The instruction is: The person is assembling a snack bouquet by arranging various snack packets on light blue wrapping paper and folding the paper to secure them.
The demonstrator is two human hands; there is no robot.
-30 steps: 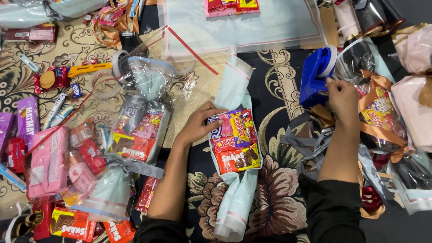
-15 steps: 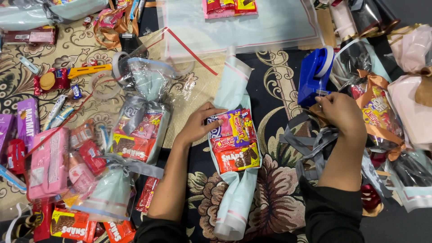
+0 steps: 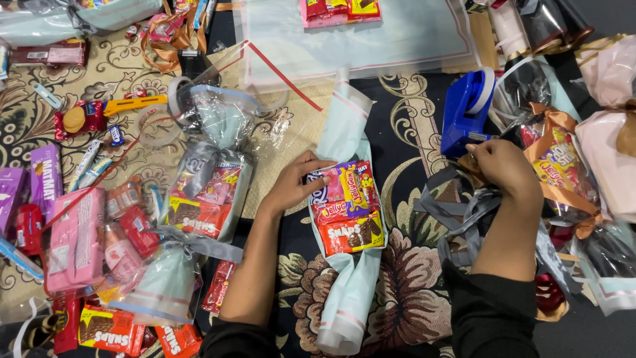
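Left hand (image 3: 291, 187) lies flat, fingers spread, pressing the left edge of a half-wrapped snack bundle (image 3: 346, 207): red, pink and yellow packets stacked on a pale blue cellophane sheet with a pink-striped border, directly right of that hand. Right hand (image 3: 503, 166) is curled shut, pinching what looks like a tape end by the blue tape dispenser (image 3: 466, 111), which sits just up-left of it; grey ribbon (image 3: 464, 212) is piled under the wrist. Risk: only one hand pins the bundle, so the slick wrap could spring open and the packets slide apart; the tape strip could fold on itself or catch the ribbon. Left of the left hand is a finished bundle (image 3: 202, 199), clear wrap tied with grey ribbon, with red and brown packets inside. Further left are a pink flat box (image 3: 74, 242) and purple packets (image 3: 45, 180). Below-left are red chocolate packets (image 3: 109, 329). Right of the right hand is an orange-ribboned bundle (image 3: 560, 166) with a yellow packet. Above both hands lies a clear sheet (image 3: 371, 40) with a red border.
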